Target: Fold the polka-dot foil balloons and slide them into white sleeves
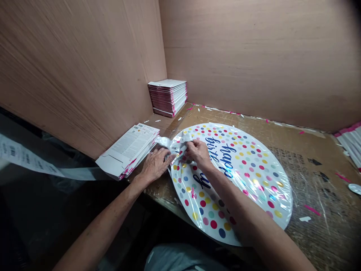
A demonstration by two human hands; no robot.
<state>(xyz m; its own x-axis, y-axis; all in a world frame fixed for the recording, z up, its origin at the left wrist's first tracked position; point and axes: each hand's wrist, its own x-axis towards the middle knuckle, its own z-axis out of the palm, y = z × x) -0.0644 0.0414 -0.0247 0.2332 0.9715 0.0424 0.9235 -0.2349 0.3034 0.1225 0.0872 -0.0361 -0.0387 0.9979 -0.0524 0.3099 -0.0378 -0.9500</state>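
Observation:
A large flat round foil balloon [248,165], white with coloured dots and dark blue "happy birthday" lettering, lies across the worktop's front edge. My left hand [156,163] is at its left edge, with thumb and fingers closed on the foil. My right hand [199,152] is closed in a pinch on the crumpled foil near the same edge, its fingertips partly hidden. Between and beyond the hands, a pale shiny strip [163,142] sticks out to the left; what it is I cannot make out. My right forearm covers part of the balloon.
Left of my hands lies a pile of printed white card envelopes [132,145]. A taller stack [169,96] stands in the corner against the wooden panels. A strip of barcode labels [31,158] hangs at left. Pink and white scraps litter the cardboard-covered worktop [304,177]. More cards [351,145] sit at right.

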